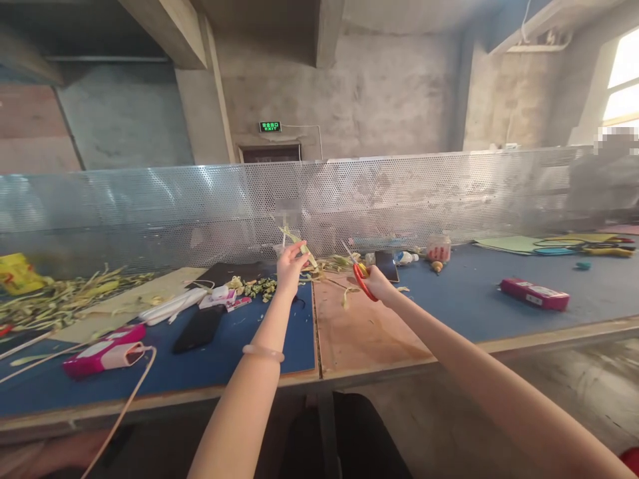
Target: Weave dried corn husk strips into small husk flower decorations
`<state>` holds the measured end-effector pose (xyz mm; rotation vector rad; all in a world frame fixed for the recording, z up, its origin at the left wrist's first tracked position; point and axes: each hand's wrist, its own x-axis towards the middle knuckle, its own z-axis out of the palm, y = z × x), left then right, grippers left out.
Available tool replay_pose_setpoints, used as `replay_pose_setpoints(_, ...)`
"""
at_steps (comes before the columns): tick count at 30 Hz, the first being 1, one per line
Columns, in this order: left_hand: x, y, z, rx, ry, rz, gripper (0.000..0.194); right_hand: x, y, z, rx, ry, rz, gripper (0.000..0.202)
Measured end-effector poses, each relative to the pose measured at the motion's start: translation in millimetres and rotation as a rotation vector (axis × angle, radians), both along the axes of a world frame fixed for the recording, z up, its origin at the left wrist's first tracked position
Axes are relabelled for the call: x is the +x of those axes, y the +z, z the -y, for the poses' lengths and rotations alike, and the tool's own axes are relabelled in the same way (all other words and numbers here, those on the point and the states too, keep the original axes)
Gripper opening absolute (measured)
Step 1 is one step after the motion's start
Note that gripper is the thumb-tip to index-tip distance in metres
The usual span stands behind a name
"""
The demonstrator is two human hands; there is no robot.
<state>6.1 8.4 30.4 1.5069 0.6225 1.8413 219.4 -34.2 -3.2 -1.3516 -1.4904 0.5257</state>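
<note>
My left hand [290, 267] pinches a pale green strip of dried leaf or husk [308, 255], held up above the table with its frayed end pointing to the upper left. In my right hand [380, 285] is a pair of scissors [360, 274] with red and yellow handles. Its blades point up and to the left, apart from the strip. Below and between the hands, loose plant scraps [344, 265] lie on the bare wooden board [359, 326].
Left on the blue table are a black phone [200, 328], pink box [102, 349], cable, white device [172, 306] and a heap of strips [94, 293]. Right are a jar [438, 247], a bottle [407, 257] and a magenta box [534, 293]. A perforated metal screen [399, 193] runs behind.
</note>
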Motion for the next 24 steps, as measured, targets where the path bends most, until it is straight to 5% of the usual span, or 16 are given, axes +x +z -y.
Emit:
replay_pose_setpoints(7,-6,1.6,-1,0.041,-0.001,0.052,0.036,-45,0.1,27,-0.152,0.354,-0.100,0.038)
replay_pose_setpoints(24,5,4.5,16,0.138,0.159,0.042,0.031,-56,-5.3,47,-0.157,0.446,-0.098,0.042)
